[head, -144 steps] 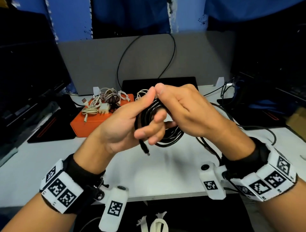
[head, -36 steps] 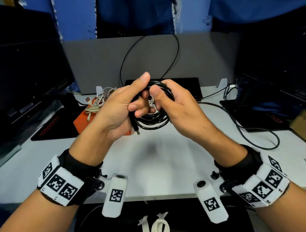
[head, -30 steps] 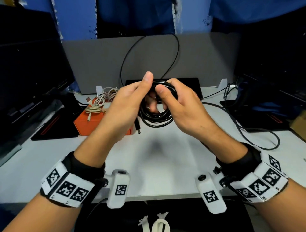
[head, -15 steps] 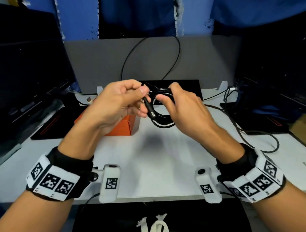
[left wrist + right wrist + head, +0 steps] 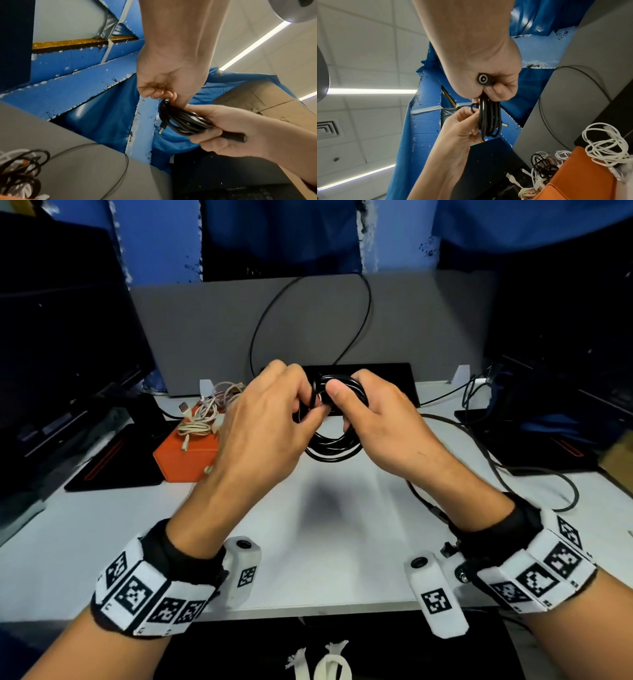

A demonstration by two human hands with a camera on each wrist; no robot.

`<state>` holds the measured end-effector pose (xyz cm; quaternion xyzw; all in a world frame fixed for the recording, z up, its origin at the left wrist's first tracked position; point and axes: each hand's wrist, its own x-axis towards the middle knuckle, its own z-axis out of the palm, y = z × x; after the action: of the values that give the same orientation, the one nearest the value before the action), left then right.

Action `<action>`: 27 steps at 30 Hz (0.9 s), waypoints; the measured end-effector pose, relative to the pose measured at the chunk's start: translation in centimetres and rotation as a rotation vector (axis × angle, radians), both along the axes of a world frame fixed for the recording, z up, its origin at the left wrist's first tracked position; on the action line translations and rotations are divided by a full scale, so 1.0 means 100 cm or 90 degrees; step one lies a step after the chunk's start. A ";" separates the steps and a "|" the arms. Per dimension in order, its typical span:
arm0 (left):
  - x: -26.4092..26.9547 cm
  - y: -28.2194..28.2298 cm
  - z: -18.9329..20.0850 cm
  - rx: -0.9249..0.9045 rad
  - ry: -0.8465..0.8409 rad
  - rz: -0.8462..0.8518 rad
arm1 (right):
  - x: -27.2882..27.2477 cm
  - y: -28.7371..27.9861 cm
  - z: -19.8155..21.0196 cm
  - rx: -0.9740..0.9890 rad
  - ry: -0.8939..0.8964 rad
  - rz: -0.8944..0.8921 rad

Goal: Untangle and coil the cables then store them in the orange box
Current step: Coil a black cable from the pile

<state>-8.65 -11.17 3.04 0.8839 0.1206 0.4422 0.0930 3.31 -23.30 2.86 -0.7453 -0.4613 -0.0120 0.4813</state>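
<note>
A black cable coil [image 5: 334, 445] hangs between both hands above the white table [image 5: 342, 529]. My right hand [image 5: 337, 395] grips the bundle [image 5: 181, 121] in its curled fingers, with the cable's round socket end [image 5: 482, 79] sticking out of the fist. My left hand [image 5: 315, 409] pinches one strand [image 5: 165, 102] at the coil's top. The barrel plug [image 5: 162, 129] pokes out past the loops. The orange box [image 5: 185, 457] stands to the left on the table, with tangled white cables [image 5: 205, 412] heaped on it; the left hand hides its right side.
A long black cable [image 5: 513, 470] loops over the table on the right. Another thin black cable [image 5: 308, 313] arcs over the grey partition behind. Black pads [image 5: 113, 470] and dark monitors flank the table. More white and black cables [image 5: 544, 166] lie behind the orange box.
The left hand has let go of the plug end it pinched beside the coil and now pinches a strand at the coil's top. The right hand keeps its grip.
</note>
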 end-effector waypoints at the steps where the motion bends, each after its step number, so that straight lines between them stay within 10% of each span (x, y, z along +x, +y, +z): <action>1: -0.001 -0.001 0.000 0.035 -0.013 0.021 | -0.001 0.000 0.001 0.003 0.001 0.004; 6: -0.001 -0.008 0.001 0.102 -0.074 0.057 | -0.001 -0.004 0.009 0.010 0.009 0.022; 14: 0.000 0.009 0.005 -0.273 0.077 -0.215 | -0.010 -0.012 0.011 -0.028 -0.018 0.101; 27: -0.011 0.007 0.006 -0.153 0.148 -0.340 | -0.001 -0.031 0.034 -0.020 0.059 0.187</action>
<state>-9.79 -10.46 3.64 0.9115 -0.0546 0.2809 0.2953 3.18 -26.44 6.25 -0.6768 -0.5427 0.1001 0.4873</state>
